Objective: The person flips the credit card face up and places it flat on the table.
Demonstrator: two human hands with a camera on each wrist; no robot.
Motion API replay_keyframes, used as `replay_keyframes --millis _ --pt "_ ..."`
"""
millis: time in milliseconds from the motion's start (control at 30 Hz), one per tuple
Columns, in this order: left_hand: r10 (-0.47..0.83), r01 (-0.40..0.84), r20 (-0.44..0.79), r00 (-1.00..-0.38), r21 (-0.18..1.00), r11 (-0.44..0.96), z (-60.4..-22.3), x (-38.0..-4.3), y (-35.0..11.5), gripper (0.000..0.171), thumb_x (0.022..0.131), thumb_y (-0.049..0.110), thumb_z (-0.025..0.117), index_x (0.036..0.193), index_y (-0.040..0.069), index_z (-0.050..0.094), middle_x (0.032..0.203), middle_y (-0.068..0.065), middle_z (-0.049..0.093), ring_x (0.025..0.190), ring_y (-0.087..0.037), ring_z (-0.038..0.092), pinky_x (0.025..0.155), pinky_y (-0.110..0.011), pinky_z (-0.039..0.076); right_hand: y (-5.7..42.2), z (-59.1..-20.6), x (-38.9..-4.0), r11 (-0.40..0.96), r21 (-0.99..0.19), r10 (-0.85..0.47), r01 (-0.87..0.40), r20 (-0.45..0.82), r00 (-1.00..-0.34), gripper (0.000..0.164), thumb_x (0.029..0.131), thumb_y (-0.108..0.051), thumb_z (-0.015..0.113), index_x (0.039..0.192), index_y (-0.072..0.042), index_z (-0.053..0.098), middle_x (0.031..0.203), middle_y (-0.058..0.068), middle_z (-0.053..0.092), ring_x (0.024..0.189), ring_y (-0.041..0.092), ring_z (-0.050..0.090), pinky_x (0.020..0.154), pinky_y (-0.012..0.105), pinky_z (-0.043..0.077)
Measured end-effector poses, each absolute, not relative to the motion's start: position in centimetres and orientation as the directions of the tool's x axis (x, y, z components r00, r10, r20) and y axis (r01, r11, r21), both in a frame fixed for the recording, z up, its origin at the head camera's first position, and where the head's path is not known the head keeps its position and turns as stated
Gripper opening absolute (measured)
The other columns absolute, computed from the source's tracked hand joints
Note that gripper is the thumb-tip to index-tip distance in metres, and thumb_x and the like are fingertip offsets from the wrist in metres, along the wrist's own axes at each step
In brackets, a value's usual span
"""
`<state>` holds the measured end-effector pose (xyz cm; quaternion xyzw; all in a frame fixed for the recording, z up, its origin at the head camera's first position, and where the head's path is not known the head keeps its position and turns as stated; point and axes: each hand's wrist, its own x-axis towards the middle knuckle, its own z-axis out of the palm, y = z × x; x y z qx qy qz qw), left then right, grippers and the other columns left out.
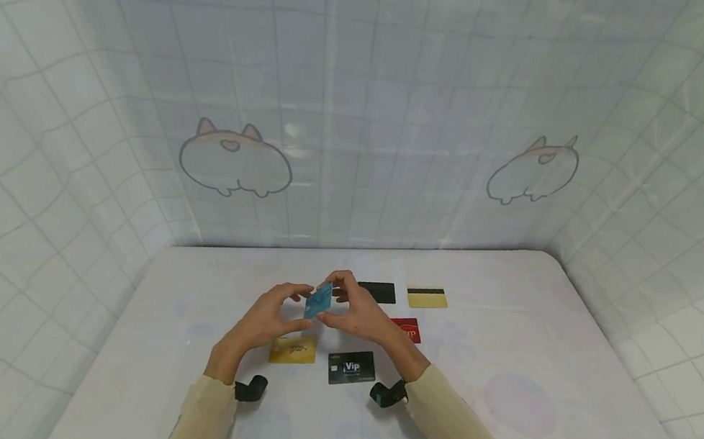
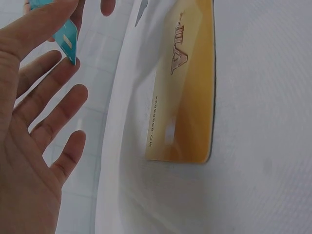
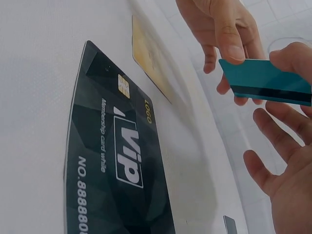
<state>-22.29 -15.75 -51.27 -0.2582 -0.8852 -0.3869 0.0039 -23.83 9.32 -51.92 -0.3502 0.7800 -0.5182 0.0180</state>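
A teal plastic card [image 1: 318, 300] is held up between both hands, above the table. My left hand [image 1: 264, 318] pinches one end between thumb and fingers; its remaining fingers are spread in the left wrist view. At the opposite end, my right hand [image 1: 361, 314] grips the same card, thumb on one face and fingers behind. The right wrist view shows a dark stripe along the card [image 3: 265, 78]. Below the left hand lies a gold card [image 1: 293, 351], flat. A black Vip card [image 1: 351, 368] lies nearer the body, between the forearms.
Right of the hands lie a dark card [image 1: 381, 292], a gold card with a black stripe [image 1: 428, 299] and a red card [image 1: 409, 329] partly hidden by the right wrist. The white table [image 1: 521, 330] meets grid-patterned curtains [image 1: 343, 141] at the back and sides.
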Motion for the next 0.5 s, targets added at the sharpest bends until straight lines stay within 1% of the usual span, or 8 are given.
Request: replay_keyframes --millis 100,200,300,500 --pt "0.457 0.470 0.213 -0.863 0.669 0.575 -51.24 -22.18 -15.82 0.063 0.083 0.032 0.084 0.139 0.021 0.058 0.127 0.004 0.061 0.115 -0.024 0.056 0.095 -0.052 0.047 9.40 -51.94 -23.78 0.254 -0.808 -0.563 -0.531 0.323 -0.761 0.061 0.090 -0.036 0.074 0.136 -0.027 0.036 0.134 -0.008 0.059 0.124 0.016 0.057 0.102 0.046 0.049" --pt "0.463 0.484 0.226 -0.857 0.660 0.575 -51.14 -22.06 -15.88 0.058 0.083 0.029 0.084 0.136 0.021 0.061 0.126 0.002 0.060 0.113 -0.025 0.056 0.094 -0.053 0.047 9.48 -51.92 -23.68 0.283 -0.801 -0.563 -0.527 0.306 -0.768 0.060 0.090 -0.038 0.074 0.136 -0.026 0.037 0.135 -0.011 0.060 0.125 0.012 0.056 0.103 0.046 0.047" --pt "0.460 0.488 0.229 -0.858 0.643 0.590 -51.04 -21.97 -15.94 0.055 0.084 0.030 0.084 0.134 0.022 0.062 0.125 0.002 0.059 0.112 -0.026 0.055 0.093 -0.053 0.047 9.53 -51.96 -23.54 0.315 -0.793 -0.558 -0.522 0.291 -0.777 0.060 0.090 -0.039 0.074 0.136 -0.027 0.038 0.136 -0.013 0.059 0.127 0.010 0.054 0.104 0.048 0.045" --pt "0.433 0.476 0.239 -0.869 0.640 0.603 -50.80 -21.69 -16.28 0.054 0.082 0.029 0.085 0.131 0.025 0.063 0.125 0.001 0.057 0.113 -0.029 0.055 0.094 -0.055 0.046 9.49 -52.11 -23.22 0.379 -0.783 -0.532 -0.494 0.252 -0.808 0.061 0.089 -0.043 0.075 0.136 -0.028 0.040 0.139 -0.012 0.058 0.132 0.012 0.051 0.109 0.052 0.040"
